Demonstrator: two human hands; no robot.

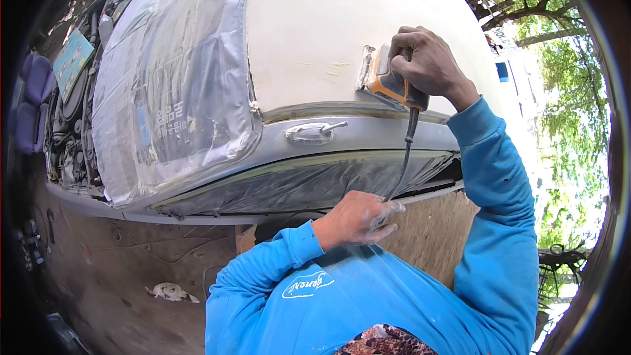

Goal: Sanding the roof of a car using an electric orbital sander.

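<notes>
My right hand (427, 62) is wrapped round an orange and black electric sander (380, 84), whose flat pad rests on the pale cream car roof (302, 20) near its side edge. A dark power cord (405, 154) runs from the sander's rear down to my left hand (358, 218). My dusty left hand is closed around the cord in front of my body, beside the car's covered side windows. A few small scuffed marks (338, 66) show on the roof left of the sander.
Grey plastic sheeting (177, 79) covers the windshield, and film (289, 181) masks the side windows. A roof-edge fitting (312, 133) protrudes near the sander. The engine bay (72, 112) is exposed at far left. A white-and-dark animal (172, 292) lies on the ground, with thin cables nearby.
</notes>
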